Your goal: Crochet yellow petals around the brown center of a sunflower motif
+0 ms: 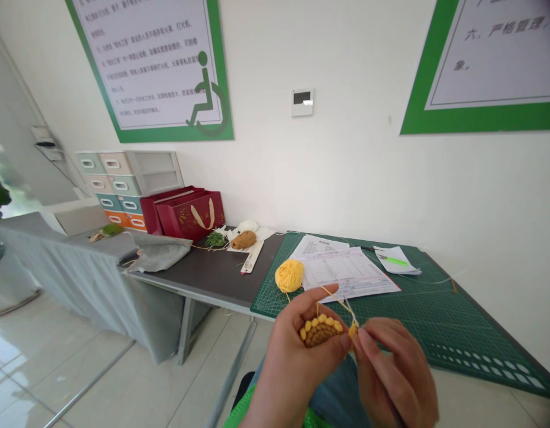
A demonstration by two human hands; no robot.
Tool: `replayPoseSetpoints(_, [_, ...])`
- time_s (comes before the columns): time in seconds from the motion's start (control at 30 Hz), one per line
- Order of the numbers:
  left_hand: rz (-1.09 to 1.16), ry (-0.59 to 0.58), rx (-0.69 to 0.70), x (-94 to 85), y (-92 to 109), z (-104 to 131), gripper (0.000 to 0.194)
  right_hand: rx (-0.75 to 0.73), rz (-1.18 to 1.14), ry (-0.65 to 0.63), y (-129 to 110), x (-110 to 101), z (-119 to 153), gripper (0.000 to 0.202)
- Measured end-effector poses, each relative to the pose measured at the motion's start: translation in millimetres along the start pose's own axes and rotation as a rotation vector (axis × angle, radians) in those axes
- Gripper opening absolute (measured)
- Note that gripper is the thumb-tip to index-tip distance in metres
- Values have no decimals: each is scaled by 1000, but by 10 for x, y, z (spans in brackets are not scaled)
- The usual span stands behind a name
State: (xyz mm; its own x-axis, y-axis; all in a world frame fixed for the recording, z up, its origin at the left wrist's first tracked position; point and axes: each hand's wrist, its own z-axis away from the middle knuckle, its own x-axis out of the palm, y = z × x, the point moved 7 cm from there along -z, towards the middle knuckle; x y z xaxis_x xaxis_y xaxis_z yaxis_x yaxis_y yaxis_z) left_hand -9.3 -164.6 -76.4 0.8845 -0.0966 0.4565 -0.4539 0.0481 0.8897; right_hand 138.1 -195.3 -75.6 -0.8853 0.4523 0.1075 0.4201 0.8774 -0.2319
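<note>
My left hand (297,351) is closed around a round crochet piece (320,331), brown in the middle with a bumpy yellow edge. Yellow yarn (332,295) runs over its raised index finger. In my right hand (393,368) is a thin crochet hook (351,310), its tip up at the piece's right edge, where a yellow loop sits. The fingertips of both hands nearly meet there. Behind my left hand, a ball of yellow yarn (289,276) rests on the green cutting mat (453,321). Most of the hook's handle is hidden by my fingers.
Printed sheets (353,273) and a bright green pen (394,260) on white paper lie on the mat. Left of it are a brown yarn ball (243,240), green yarn (216,239), a grey cloth (161,252), red gift bags (190,214) and stacked drawers (123,184).
</note>
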Motion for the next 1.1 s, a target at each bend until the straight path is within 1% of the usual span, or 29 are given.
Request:
replayPoseSetpoints(0.07, [110, -47, -140, 19, -100, -15, 66, -91, -8, 23, -28, -21, 7, 42])
replayPoseSetpoints(0.1, [156, -75, -195, 35, -131, -18, 69, -79, -40, 54, -20, -27, 10, 38])
replayPoseSetpoints(0.13, [182, -95, -221, 46, -138, -23, 72, -18, -100, 80, 11, -19, 10, 32])
replayPoseSetpoints(0.17, [193, -102, -215, 47, -121, -31, 75, 110, -200, 99, 79, 9, 15, 24])
replayPoseSetpoints(0.23, [202, -98, -168, 36, -61, -48, 82, 390, -395, 98, 202, 118, 54, 7])
replayPoseSetpoints(0.27, [203, -99, -148, 34, -35, -52, 85, 502, -464, 81, 233, 179, 77, 6])
replayPoseSetpoints(0.3, [197, -104, -134, 33, -17, -54, 86, 579, -506, 55, 242, 229, 90, 12])
replayPoseSetpoints(0.4, [159, -120, -144, 34, -16, -46, 89, 725, -617, 15, 244, 301, 101, 21])
replayPoseSetpoints(0.5, [126, -123, -149, 30, -16, -22, 83, 815, -727, 19, 262, 315, 98, 19])
replayPoseSetpoints(0.6, [88, -104, -118, 15, 26, 3, 73, 815, -695, 31, 287, 272, 69, 16])
replayPoseSetpoints(0.73, [58, -81, -102, -17, 46, 7, 71, 763, -613, 7, 313, 203, 19, 15])
replayPoseSetpoints(0.87, [42, -68, -115, -69, -18, -33, 71, 700, -594, -63, 331, 168, -33, 15])
replayPoseSetpoints(1.0, [58, -58, -125, -113, -65, -68, 70, 600, -603, -156, 331, 160, -120, 14])
replayPoseSetpoints(1.1, [55, -49, -136, -133, -77, -75, 70, 513, -563, -225, 310, 142, -189, 12])
